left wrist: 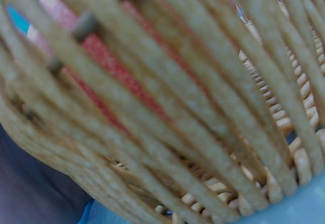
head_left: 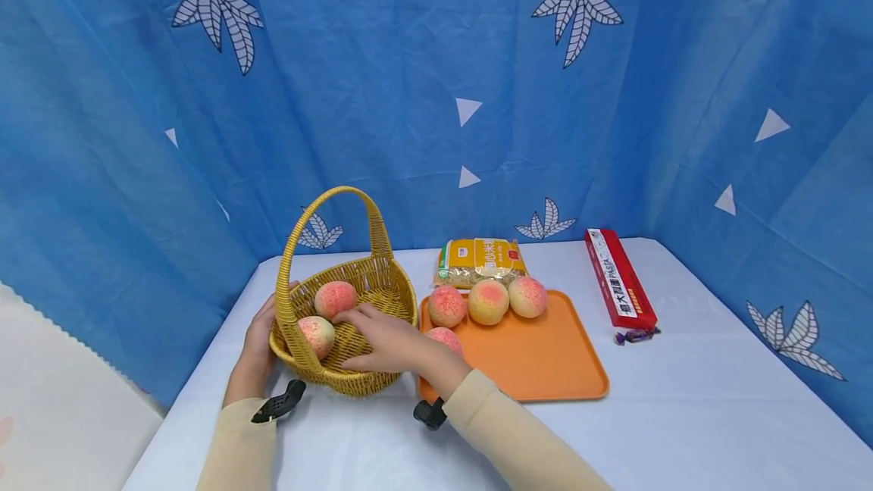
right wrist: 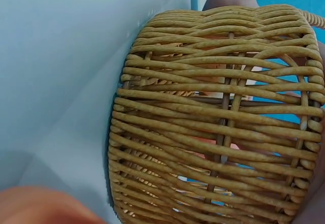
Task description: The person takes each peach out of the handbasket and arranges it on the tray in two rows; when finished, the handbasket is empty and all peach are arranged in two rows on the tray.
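Observation:
A golden wicker basket (head_left: pixel 405 286) with a tall arched handle stands at the left of the table, two pink-and-cream peaches in it. My left hand (head_left: pixel 259 336) holds the basket's left side, its fingers at the rim and partly hidden behind the handle's foot. Inside the basket reaches my right hand (head_left: pixel 389 339), thumb and fingers apart with nothing between them. Its fingertips are right at the lower edge of the redder peach (head_left: pixel 336 298). The paler peach (head_left: pixel 317 336) lies nearer the front left. Basket weave (right wrist: pixel 218 117) fills most of the right wrist view.
To the right, an orange tray (head_left: pixel 532 362) holds several peaches along its left and back edges. Behind it lies a yellow pasta bag (head_left: pixel 480 260). Farther right are a red pasta box (head_left: pixel 621 279) and a purple-wrapped candy (head_left: pixel 637 336). Blue curtains (head_left: pixel 409 97) enclose the table.

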Demonstrator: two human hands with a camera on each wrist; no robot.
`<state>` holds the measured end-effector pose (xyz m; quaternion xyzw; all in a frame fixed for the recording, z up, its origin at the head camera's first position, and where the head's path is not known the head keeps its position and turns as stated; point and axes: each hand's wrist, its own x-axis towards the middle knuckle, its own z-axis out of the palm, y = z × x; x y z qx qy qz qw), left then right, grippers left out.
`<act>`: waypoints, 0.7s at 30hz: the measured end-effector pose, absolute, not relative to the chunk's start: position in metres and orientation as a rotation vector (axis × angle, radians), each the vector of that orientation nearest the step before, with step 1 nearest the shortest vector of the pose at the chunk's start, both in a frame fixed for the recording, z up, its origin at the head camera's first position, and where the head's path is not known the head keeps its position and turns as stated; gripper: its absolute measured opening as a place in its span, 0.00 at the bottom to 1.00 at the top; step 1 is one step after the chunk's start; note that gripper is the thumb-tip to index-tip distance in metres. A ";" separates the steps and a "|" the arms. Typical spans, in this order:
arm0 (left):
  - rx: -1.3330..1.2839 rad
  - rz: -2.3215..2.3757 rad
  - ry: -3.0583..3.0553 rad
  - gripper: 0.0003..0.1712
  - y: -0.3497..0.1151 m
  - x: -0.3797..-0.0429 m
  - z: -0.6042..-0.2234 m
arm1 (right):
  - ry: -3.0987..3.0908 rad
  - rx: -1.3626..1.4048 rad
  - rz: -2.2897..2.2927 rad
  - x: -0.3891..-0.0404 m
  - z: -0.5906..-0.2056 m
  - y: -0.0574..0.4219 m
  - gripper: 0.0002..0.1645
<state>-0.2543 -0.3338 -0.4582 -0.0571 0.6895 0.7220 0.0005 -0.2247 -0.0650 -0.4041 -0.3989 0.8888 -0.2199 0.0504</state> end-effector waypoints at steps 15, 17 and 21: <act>-0.187 2.266 2.166 0.32 -0.331 -0.253 -0.456 | 2.718 -1.176 -0.572 -0.230 -0.404 -0.078 0.48; -0.186 2.267 2.164 0.32 -0.331 -0.253 -0.456 | 2.710 -1.171 -0.567 -0.231 -0.405 -0.080 0.50; -0.183 2.267 2.160 0.32 -0.332 -0.254 -0.457 | 2.673 -1.148 -0.608 -0.233 -0.406 -0.082 0.50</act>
